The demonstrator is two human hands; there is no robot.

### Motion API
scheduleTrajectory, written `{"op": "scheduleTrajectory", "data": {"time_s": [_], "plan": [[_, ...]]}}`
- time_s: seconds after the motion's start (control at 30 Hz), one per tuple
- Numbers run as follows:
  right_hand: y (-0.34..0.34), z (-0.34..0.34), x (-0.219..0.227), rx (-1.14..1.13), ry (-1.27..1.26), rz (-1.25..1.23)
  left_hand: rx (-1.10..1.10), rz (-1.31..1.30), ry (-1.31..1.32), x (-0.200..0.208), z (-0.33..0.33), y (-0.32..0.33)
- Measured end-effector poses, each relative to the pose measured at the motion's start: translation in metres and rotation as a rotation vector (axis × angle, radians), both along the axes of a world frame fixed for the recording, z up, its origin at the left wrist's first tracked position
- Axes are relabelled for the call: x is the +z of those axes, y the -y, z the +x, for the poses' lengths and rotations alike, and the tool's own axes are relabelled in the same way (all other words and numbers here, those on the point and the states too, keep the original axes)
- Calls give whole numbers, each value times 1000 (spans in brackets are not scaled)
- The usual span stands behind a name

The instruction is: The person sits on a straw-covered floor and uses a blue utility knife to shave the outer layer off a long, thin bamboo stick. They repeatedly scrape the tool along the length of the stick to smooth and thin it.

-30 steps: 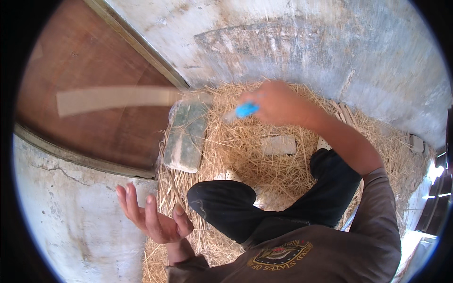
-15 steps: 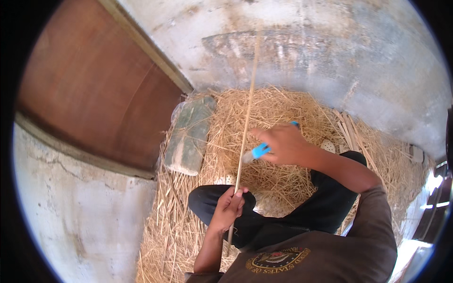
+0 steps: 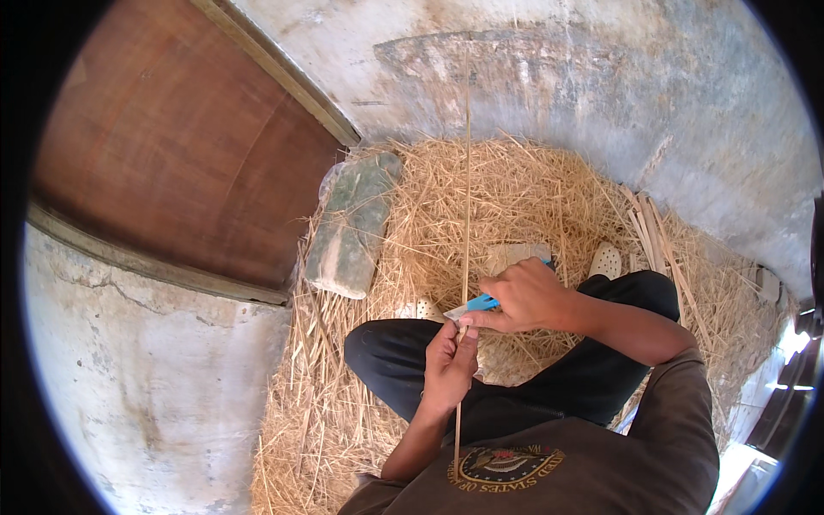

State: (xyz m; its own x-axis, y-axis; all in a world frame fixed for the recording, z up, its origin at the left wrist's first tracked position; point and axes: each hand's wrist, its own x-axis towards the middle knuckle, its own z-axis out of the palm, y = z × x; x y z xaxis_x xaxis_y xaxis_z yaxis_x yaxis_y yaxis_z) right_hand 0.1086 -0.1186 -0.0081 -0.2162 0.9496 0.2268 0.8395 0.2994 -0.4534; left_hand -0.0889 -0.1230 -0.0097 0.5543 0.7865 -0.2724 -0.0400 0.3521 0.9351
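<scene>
A long, thin, pale strip that looks like bamboo [image 3: 467, 197] runs from my lap up toward the far wall. My left hand [image 3: 450, 365] is closed on its lower part, thumb and fingers pinching it. My right hand [image 3: 522, 296] grips a utility knife with a blue handle [image 3: 483, 302]. The knife's blade [image 3: 457, 313] lies against the strip just above my left fingertips, and my right thumb touches the strip there. Below my left hand the strip's lower end reaches down to my brown shirt.
Straw-like shavings [image 3: 506, 189] cover the floor. A greenish stone block [image 3: 354, 223] lies left of my knee. Pale perforated shoes [image 3: 606, 261] show by my legs. Split strips [image 3: 652, 232] lie at right. A brown wooden panel [image 3: 189, 146] and stained walls [image 3: 584, 94] enclose the corner.
My right hand has come down and toward my left hand, bringing the knife blade to the strip. The left hand has moved up and right, and the strip now stands more upright in view.
</scene>
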Motion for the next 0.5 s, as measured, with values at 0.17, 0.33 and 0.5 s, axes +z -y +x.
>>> {"op": "scheduleTrajectory", "data": {"time_s": [0.17, 0.33, 0.5], "plan": [[5, 4, -4, 13, -60, 121, -19, -55, 66, 2, 4, 1], [-6, 18, 6, -119, -1, 53, -101, -22, 46, 6, -9, 7], [-2, 4, 0, -44, 30, 246, -103, 32, 33, 13, -15, 5]]}}
